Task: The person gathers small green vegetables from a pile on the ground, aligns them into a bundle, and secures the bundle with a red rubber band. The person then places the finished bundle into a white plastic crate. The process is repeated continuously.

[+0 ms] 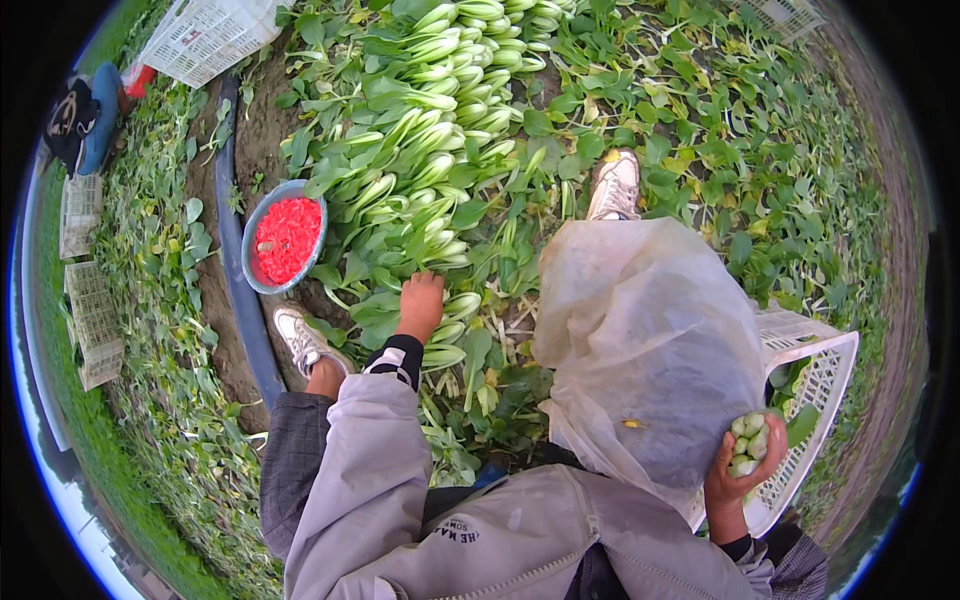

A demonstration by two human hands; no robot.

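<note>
The left hand (420, 303) reaches down to the ground. Its fingers are bent over a green plant (452, 306) with a pale stalk that lies at the near end of a long heap. The hand touches the plant, but I cannot tell if the fingers are closed around it, because the back of the hand hides them.

The right hand (742, 470) is low at the right side. It is closed around a small bunch of greens (750, 443). The cut pale ends of the bunch point up out of the fist. I can count about five stalks in it, held tight together.

The long heap of cut greens (440, 120) runs away from the left hand toward the top. There are too many plants in it to count. They lie side by side with their pale stalks to the right.

One round blue bowl (262, 222) sits on the dirt just to the left of the left hand. It is full of little red bits (286, 238).

One white crate (820, 375) with holes stands right beside the right hand. A cloudy plastic bag (650, 340) covers the knee next to it.

Two shoes show. One (300, 338) is near the bowl and one (615, 185) is farther up by the bag. Another white crate (205, 35) lies at the top left, well apart from both hands.
</note>
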